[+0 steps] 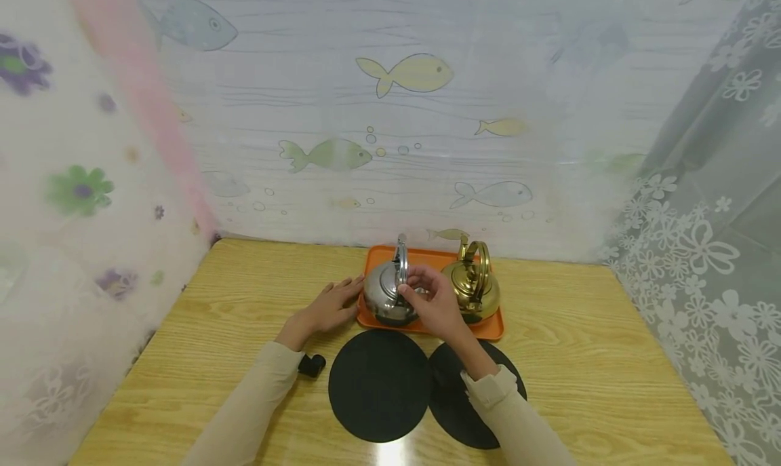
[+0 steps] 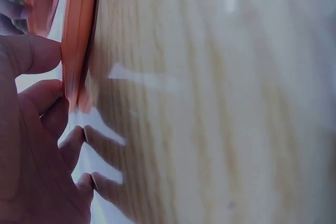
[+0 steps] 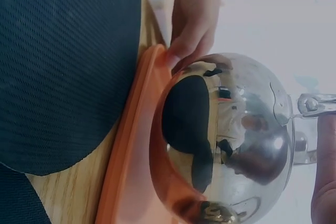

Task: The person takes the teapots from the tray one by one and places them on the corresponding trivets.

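Fingers of right hand (image 1: 427, 296) curled round silver kettle (image 1: 384, 293) handle; kettle sits on orange tray's (image 1: 491, 330) left half. Left hand (image 1: 332, 304) fingers straight, touching tray's left rim.

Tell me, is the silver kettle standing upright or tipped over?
Upright: the silver kettle sits on the tray, handle raised.

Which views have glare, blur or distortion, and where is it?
Head view: wide-angle bending at the edges, and a bright glare patch on the wooden table at the bottom edge. Left wrist view: the left hand and orange tray rim are very close and soft, with pale reflections on the wood. Right wrist view: the silver kettle mirrors a warped scene.
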### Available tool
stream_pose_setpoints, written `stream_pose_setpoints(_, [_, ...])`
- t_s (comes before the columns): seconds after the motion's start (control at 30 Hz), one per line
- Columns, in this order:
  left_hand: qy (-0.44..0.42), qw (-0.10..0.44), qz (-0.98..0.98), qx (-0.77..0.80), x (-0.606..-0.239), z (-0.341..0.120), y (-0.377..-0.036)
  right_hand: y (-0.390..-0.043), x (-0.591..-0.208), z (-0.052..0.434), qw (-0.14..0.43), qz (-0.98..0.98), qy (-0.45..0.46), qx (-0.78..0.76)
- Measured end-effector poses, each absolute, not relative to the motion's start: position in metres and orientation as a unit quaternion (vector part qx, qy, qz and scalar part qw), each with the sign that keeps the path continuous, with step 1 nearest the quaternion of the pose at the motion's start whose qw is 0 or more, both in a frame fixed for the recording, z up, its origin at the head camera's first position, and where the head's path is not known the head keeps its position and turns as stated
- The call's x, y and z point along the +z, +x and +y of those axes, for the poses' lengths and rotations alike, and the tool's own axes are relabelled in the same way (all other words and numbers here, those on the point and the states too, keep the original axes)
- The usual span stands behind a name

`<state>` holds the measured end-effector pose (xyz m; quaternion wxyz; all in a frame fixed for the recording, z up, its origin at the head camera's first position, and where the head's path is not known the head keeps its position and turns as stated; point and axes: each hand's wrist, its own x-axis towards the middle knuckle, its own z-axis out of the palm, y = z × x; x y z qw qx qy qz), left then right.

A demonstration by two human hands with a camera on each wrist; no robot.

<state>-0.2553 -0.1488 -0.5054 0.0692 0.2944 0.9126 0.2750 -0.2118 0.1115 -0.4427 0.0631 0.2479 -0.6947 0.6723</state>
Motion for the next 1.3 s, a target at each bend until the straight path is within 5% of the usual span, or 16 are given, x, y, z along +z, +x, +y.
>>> stream_pose_setpoints(1.3, [0.317,0.050,0.907,0.271,-0.509,-0.150,-0.258,-0.141,-0.432,0.115,0.056,-0.673,0.297,0.675])
